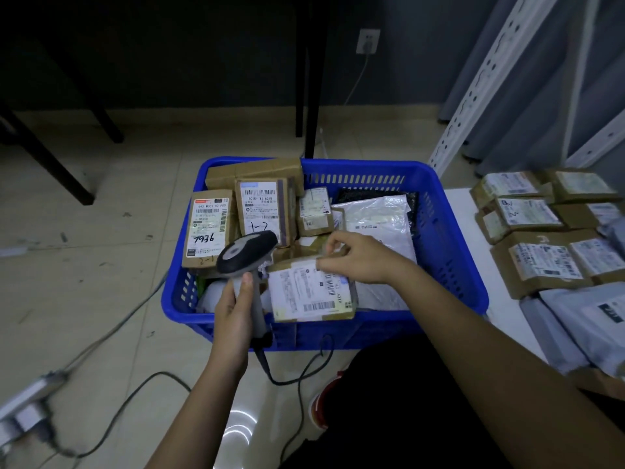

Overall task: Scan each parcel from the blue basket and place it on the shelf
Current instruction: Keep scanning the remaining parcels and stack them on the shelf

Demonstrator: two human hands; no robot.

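Two hands: left hand point(233, 309) is gripping the barcode scanner point(246, 255); right hand point(355, 257) is pinching the cardboard parcel point(311, 292).
Parcel: is lying over the blue basket point(449, 252), label up.
Tip: aiming squarely at the barcode, keeping fingers off it.

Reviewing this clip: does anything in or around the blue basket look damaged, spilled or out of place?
Nothing stands out. Parcels sit jumbled inside the blue basket, none spilled over its rim. The left hand grips the scanner and the right hand holds a labelled box over the basket. The scanner cable trails loosely on the floor.
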